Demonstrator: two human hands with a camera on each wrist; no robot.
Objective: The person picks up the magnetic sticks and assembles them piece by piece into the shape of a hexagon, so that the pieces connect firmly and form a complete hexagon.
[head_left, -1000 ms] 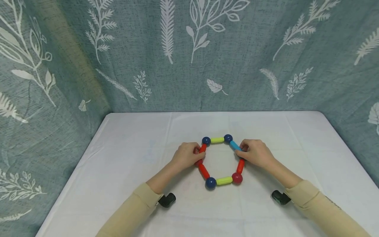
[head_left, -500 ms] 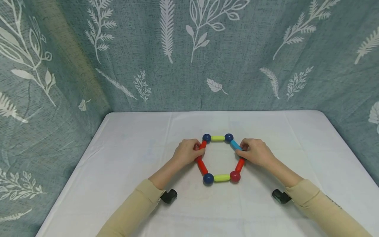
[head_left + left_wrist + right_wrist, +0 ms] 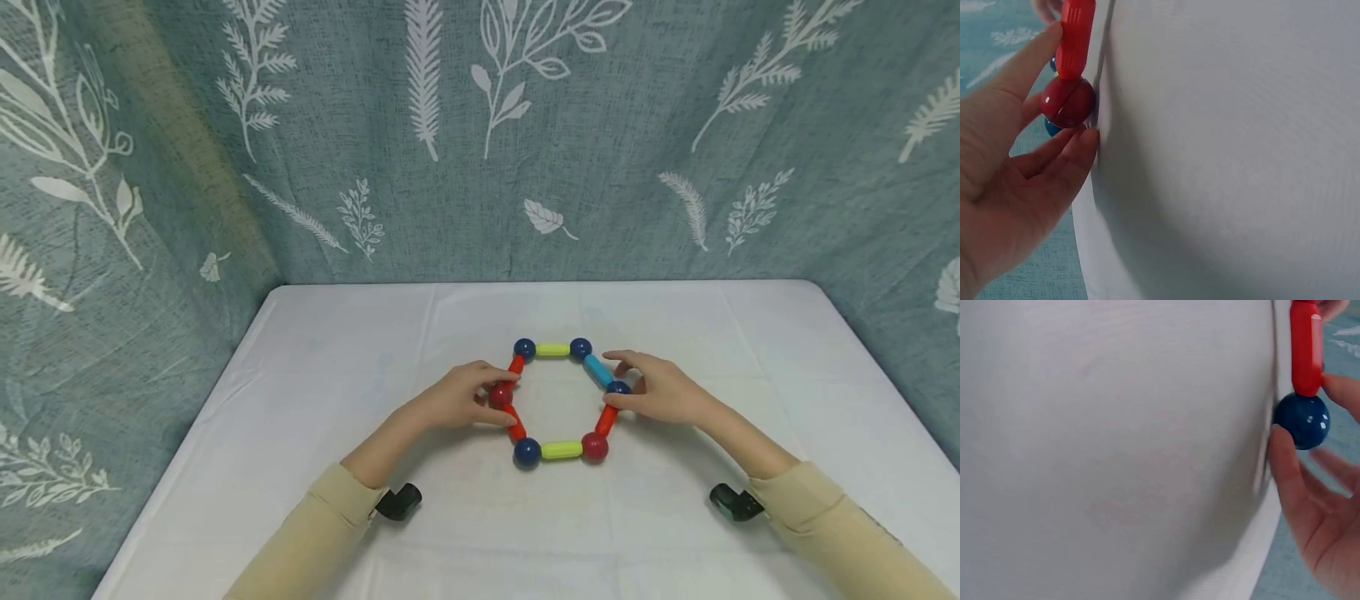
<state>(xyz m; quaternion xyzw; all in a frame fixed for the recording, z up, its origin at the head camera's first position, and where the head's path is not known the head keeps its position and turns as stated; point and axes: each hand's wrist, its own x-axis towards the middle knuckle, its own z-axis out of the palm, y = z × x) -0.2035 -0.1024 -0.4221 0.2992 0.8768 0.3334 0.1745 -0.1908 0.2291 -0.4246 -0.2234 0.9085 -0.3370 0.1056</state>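
A six-sided ring of magnetic rods and balls lies on the white-covered table. My left hand spreads around the red ball at the ring's left corner, thumb along the lower red rod and a finger over the upper red rod. In the left wrist view straight fingertips lie right beside that red ball. At the right corner my right hand has its fingers parted around a dark blue ball, the thumb at the right red rod. A light blue rod joins there.
Two dark blue balls with a yellow-green rod form the far side. The near side has another yellow-green rod between a blue ball and a red ball. A leaf-patterned curtain hangs behind the table.
The ring's near side has shifted slightly away from me, straightening the hexagon. Both hands have loosened their grip on the side corners and spread their fingers, uncovering the left red and right blue balls.
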